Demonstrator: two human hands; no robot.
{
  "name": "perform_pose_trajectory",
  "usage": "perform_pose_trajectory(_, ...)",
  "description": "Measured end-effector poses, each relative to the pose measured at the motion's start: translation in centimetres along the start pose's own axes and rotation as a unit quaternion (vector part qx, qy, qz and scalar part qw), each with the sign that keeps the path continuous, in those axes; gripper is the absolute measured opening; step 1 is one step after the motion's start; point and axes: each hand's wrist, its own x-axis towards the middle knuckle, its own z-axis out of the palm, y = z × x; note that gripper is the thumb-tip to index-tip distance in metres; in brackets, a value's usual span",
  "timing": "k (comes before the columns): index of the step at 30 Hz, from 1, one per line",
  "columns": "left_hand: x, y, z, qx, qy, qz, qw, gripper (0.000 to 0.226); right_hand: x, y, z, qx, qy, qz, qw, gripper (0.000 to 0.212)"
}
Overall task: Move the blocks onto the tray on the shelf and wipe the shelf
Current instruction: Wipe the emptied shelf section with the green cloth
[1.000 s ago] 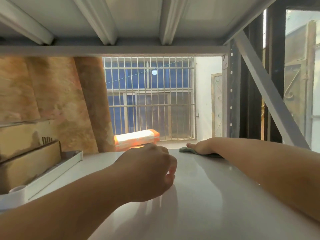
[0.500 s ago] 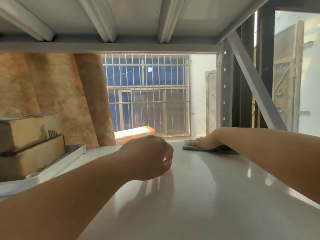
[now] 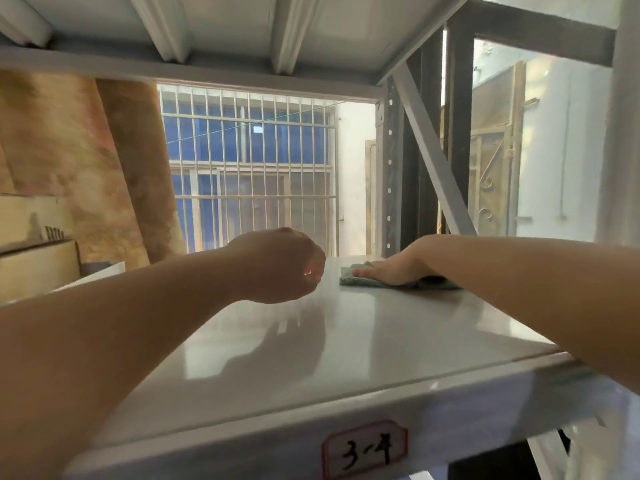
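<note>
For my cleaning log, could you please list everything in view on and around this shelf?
shelf: one, glossy white, foreground
label: one, white with red border, shelf's front edge
cloth: one, grey-green, far right part of the shelf
tray: one, white, shelf's far left
blocks: two visible, tan, stacked far left by the tray
window bars: one grille, white, behind the shelf
brace: one, grey, diagonal at right
left hand: one, curled, nothing seen in its grip, above the shelf
right hand: one, flat, pressing on the cloth

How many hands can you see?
2. The left hand, curled into a fist, is above the middle of the shelf; the right hand lies flat on a green cloth near the back right.
</note>
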Motion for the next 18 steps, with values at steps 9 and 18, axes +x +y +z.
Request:
perform_pose_trajectory(9,-0.4,3.1,-0.2,-0.004,0.019,0.053,0.998,0.028,-4.5,2.3,1.6,0.034,-0.016,-0.062,0.997,0.074)
perform_pose_trajectory(18,-0.5,3.1,-0.4,0.0,0.074,0.06,0.995,0.027,-8.3,3.7,3.2,0.047,0.021,-0.133,0.99,0.067)
